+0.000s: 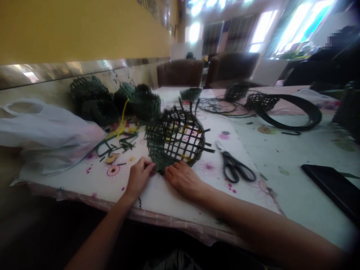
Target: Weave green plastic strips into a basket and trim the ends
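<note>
A dark green woven strip basket (156,142) lies on its side in front of me, its open lattice facing right and several loose strip ends sticking out. My left hand (140,175) pinches the near left edge of the basket, thumb and fingers together. Over the near lower edge, my right hand (182,179) curls its fingers against the weave; the fingertips are partly hidden. A small gap separates the two hands. Scissors (234,165) with black handles rest to the right of the basket, their blades pointing away.
A white plastic bag (50,131) lies at left, near green strip scraps (126,142). More woven baskets (147,103) stand behind. At right are a coiled dark strip (313,118) and a black phone-like object (332,187). The flowered tablecloth (112,187) ends close to me.
</note>
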### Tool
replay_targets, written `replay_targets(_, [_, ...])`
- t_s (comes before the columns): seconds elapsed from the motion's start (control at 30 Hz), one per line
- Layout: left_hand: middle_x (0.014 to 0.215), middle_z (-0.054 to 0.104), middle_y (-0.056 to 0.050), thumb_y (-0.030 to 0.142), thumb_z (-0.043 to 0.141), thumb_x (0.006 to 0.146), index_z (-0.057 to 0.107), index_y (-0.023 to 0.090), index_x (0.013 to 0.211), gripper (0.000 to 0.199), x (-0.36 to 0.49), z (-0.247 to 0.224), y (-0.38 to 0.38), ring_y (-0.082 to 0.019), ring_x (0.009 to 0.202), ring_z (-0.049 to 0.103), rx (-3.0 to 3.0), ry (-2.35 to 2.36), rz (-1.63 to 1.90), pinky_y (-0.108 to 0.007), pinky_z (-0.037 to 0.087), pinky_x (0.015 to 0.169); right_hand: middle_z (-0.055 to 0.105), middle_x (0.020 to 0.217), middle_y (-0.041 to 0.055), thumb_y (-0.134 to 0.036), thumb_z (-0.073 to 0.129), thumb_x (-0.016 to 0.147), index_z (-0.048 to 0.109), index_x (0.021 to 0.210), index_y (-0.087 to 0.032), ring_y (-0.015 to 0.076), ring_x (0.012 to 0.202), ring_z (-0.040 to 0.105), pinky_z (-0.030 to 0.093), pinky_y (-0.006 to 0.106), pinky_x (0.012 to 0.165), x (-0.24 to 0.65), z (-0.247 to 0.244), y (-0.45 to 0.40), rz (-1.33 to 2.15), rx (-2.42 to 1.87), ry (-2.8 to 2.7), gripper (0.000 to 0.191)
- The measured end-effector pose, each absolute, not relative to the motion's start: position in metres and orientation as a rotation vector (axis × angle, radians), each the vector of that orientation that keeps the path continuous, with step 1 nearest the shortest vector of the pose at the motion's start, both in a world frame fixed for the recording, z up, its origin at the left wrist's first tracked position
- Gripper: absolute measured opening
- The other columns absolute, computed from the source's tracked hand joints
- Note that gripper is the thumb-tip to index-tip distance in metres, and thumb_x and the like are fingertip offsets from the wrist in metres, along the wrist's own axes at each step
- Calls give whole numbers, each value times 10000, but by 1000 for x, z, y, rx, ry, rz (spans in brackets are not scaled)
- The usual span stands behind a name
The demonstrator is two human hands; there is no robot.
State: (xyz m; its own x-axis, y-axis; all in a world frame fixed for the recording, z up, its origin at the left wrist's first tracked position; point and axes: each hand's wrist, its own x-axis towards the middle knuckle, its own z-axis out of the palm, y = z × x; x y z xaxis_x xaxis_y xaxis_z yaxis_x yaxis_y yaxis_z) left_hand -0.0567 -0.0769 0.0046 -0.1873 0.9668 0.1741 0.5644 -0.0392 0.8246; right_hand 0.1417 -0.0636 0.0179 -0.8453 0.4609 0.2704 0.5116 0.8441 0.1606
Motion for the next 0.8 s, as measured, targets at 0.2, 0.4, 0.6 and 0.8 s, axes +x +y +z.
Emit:
replay_targets(0.2, [659,639,4,392,601,807,539,200,777,205,-56,1,-75,-170,612,617,1546,1786,1159,-284,456,625,642,826,74,-109,424,970,645,905,-129,207,747,523,331,358,687,141,16,-63,-343,-748,-2750,231])
replay_targets(0.4, [687,616,0,426,515,873,588,190,830,251,-59,7,-76,-166,647,577,1717,1763,1054,-283,415,657,641,808,70,-125,407,986,644,938,-118,198,737,501,298,348,679,143,15,-63,-360,-772,-2703,242])
replay_targets(0.6, [633,582,-22,403,385,938,531,196,655,379,-50,11,-78,-172,630,531,1985,1926,912,-295,347,670,628,805,68,-117,380,988,646,893,-127,194,734,485,292,345,676,144,18,-61,-316,-700,-2751,283])
replay_targets(0.8, [587,582,-21,381,439,898,513,198,615,345,-49,10,-75,-175,600,532,1894,2053,825,-293,325,642,636,849,79,-104,418,970,650,904,-117,209,769,514,323,362,689,142,16,-64,-340,-661,-2795,242])
